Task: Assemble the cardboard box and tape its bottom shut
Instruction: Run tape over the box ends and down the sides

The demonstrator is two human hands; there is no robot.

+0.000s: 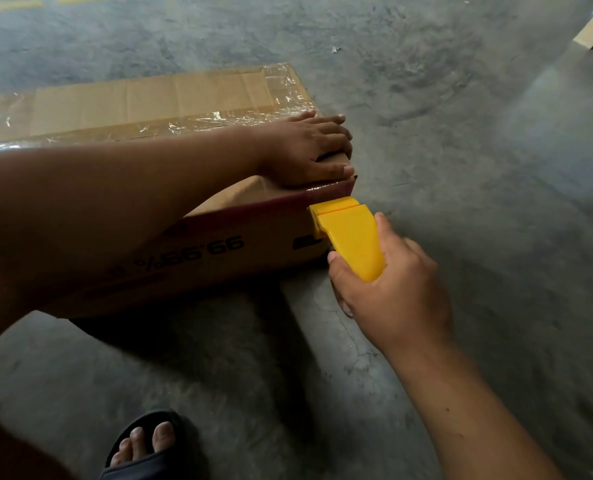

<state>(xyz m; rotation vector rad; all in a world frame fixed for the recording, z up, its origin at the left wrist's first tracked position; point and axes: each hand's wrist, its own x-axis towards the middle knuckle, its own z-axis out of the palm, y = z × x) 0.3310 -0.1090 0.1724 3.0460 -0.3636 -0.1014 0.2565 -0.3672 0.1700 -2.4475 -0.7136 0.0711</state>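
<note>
Cardboard box (156, 98) lies bottom-up on concrete floor (461, 168), long axis running 9 to 3 o'clock. Left hand (305, 150) presses flat, fingers spread, on box's 3 o'clock end. Right hand (388, 292) curls round yellow tape dispenser (350, 237), its head touching near side wall at same corner, toward 11 o'clock from grip. Right hand nearer for downward pull; tape itself hard to see.

Left hand (305, 150) presses box (149, 105); right hand (388, 289) apparently grips yellow dispenser (350, 237).
</note>
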